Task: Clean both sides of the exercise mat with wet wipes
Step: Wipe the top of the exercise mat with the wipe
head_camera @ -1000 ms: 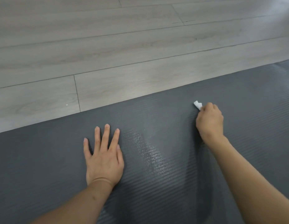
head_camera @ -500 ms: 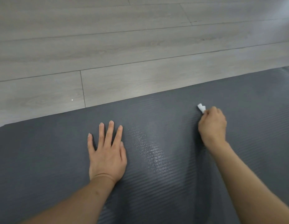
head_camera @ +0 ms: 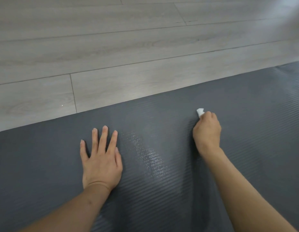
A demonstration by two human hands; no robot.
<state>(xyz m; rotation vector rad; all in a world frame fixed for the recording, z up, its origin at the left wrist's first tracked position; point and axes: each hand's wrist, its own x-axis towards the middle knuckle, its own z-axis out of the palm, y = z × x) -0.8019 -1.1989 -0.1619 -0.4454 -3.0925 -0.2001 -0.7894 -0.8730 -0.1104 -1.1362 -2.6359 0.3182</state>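
Observation:
A dark grey ribbed exercise mat [head_camera: 45, 164] lies flat across the lower half of the head view. My left hand [head_camera: 101, 158] rests flat on it, fingers straight and spread. My right hand [head_camera: 207, 133] is curled round a small white wet wipe [head_camera: 200, 111], whose tip sticks out past my knuckles and touches the mat. Between my hands a wet shiny streak [head_camera: 150, 158] runs down the mat.
Pale grey wood-plank floor [head_camera: 128, 47] fills the area beyond the mat's far edge. The mat's far edge runs diagonally from lower left to upper right, with a slight ripple in the mat at the far right [head_camera: 289, 67].
My right hand with the wipe has slid slightly toward me and left on the mat. My left hand stays flat in place; the view has shifted a little.

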